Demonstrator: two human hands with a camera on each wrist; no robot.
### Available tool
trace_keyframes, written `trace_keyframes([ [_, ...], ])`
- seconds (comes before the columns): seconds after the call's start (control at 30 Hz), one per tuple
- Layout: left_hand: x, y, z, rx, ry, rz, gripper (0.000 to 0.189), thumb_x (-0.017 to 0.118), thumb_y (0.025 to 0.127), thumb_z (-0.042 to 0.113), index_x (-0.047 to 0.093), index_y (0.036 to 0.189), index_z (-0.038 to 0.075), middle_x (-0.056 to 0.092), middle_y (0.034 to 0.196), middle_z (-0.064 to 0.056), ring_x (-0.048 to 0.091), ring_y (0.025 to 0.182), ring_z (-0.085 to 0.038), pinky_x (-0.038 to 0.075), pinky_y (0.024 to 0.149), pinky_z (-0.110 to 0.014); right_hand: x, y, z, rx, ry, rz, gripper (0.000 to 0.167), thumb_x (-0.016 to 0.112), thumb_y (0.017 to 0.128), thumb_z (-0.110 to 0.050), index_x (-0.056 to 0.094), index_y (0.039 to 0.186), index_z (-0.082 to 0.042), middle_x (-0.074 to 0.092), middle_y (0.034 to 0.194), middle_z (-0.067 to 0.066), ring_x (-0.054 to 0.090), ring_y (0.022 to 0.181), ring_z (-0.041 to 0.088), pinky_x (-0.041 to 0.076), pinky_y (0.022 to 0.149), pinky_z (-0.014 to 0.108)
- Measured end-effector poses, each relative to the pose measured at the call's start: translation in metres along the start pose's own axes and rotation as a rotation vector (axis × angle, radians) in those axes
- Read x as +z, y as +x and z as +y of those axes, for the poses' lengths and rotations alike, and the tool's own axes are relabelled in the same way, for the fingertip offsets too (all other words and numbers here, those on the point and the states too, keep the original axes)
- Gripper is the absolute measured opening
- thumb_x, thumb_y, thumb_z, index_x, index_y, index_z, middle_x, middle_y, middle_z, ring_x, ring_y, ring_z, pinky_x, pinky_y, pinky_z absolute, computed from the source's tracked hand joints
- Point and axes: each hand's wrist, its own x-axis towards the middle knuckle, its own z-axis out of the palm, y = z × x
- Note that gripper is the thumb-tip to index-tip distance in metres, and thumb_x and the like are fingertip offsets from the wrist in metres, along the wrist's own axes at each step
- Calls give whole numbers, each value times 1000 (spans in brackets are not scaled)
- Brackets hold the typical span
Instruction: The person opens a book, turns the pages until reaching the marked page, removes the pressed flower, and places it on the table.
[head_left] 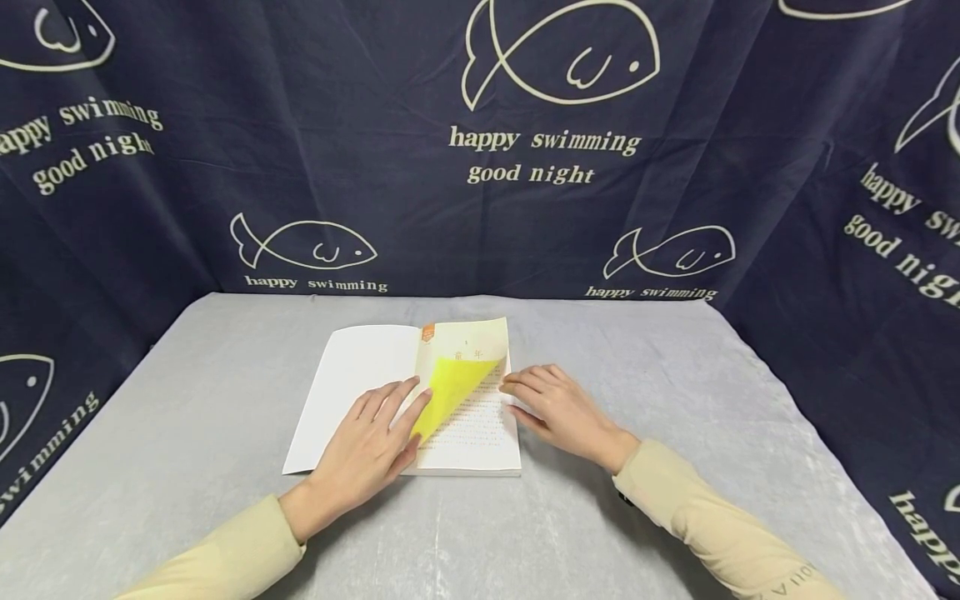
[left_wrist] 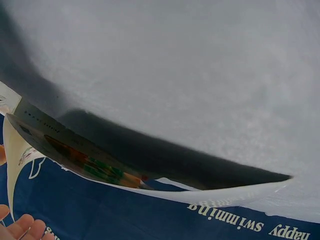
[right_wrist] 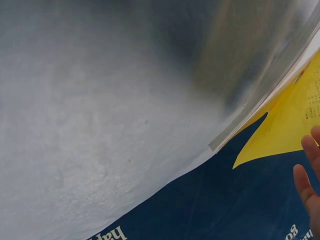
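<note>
Visible only from the left wrist: orange-and-green artwork (left_wrist: 110,172) beneath the book (head_left: 405,354). Lying open on grey tabletop (head_left: 615,333) in the head view, with blank left page (head_left: 352,362), printed right page (head_left: 483,433), yellow leaf (head_left: 453,387) curling diagonally. Touched by left hand (head_left: 367,446) with loosely extended fingers; beside right edge, right hand (head_left: 558,408), thumb apart from fingers.

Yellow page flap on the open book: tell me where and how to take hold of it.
Pinch the yellow page flap at its pointed free corner, probably from the left, beside the left hand. The right wrist view shows that corner clear of the open book; in the head view the flap's loose edge faces left.
</note>
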Motion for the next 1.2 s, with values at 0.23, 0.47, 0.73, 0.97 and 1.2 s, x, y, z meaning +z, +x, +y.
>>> trace_keyframes([
  [0.23, -1, 0, 0, -12, 21, -9, 44, 41, 86, 27, 50, 123, 5, 45, 133, -20, 48, 111, -36, 41, 87, -44, 3, -2, -5, -24, -6, -33, 25, 64, 82, -20, 65, 104, -9, 65, 104, 1, 58, 98, 18, 44, 86, 32],
  [0.47, -1, 0, 0, -17, 41, -17, 44, 40, 86, 27, 51, 123, 6, 40, 139, -19, 42, 120, -37, 38, 93, -46, 5, -5, -10, -61, 10, -65, 24, 67, 79, -18, 65, 102, -11, 65, 102, 0, 57, 97, 18, 44, 87, 31],
  [0.73, -2, -2, 1, -11, 77, -52, 42, 32, 92, 26, 49, 126, 9, 35, 144, -16, 34, 129, -34, 31, 102, -46, 6, -8, -13, -94, 41, -137, 21, 65, 81, -20, 64, 101, -14, 64, 103, -1, 57, 98, 16, 43, 90, 32],
  [0.97, -4, -3, 1, 3, 111, -102, 45, 23, 94, 27, 50, 126, 10, 30, 148, -13, 30, 134, -30, 29, 106, -47, 6, -10, -17, -101, 59, -207, 18, 61, 85, -25, 62, 101, -17, 63, 105, -4, 56, 100, 13, 43, 91, 32],
  [1.2, -4, -3, 1, 14, 113, -172, 48, 19, 92, 25, 50, 125, 11, 31, 147, -12, 30, 135, -29, 28, 107, -46, 4, -12, -19, -69, 66, -263, 21, 58, 86, -35, 62, 99, -18, 62, 109, -3, 54, 104, 13, 41, 92, 33],
])
